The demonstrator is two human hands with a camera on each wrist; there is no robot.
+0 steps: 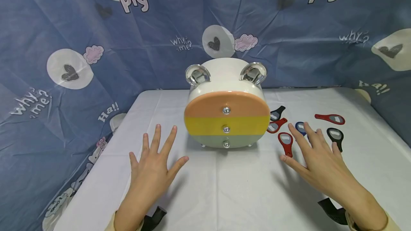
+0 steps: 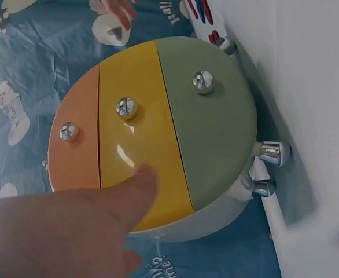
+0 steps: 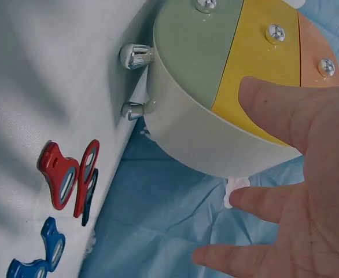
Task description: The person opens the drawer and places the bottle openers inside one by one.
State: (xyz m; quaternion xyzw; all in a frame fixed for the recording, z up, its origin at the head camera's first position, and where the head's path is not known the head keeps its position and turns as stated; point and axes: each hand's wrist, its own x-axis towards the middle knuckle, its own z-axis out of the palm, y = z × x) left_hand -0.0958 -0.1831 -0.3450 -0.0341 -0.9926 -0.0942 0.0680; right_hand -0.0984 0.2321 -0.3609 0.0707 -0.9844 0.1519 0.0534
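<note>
A rounded white cabinet [image 1: 224, 72] stands mid-table, with orange [image 1: 205, 106], yellow [image 1: 205, 126] and green [image 1: 205, 139] drawer fronts, each bearing a silver knob. My left hand [image 1: 151, 172] has its fingers spread in front of the cabinet's left side and holds nothing. To the right, my right hand [image 1: 324, 167] is also spread and empty, nearest to several small flat tools with rounded grey-centred heads. Among these, a red tool [image 1: 288, 150] lies by the thumb, and a blue tool [image 1: 300, 127] is partly hidden behind the fingers. A black tool [image 1: 335, 135] lies beyond the little finger.
Silver ear-shaped pieces [image 1: 253, 73] stick out from the cabinet's top. Another red tool [image 1: 330, 118] lies farther back, right. A white cloth [image 1: 205, 195] covers the table. Blue printed fabric [image 1: 154, 27] hangs behind and along the left. Dark straps [image 1: 334, 212] show near the wrists.
</note>
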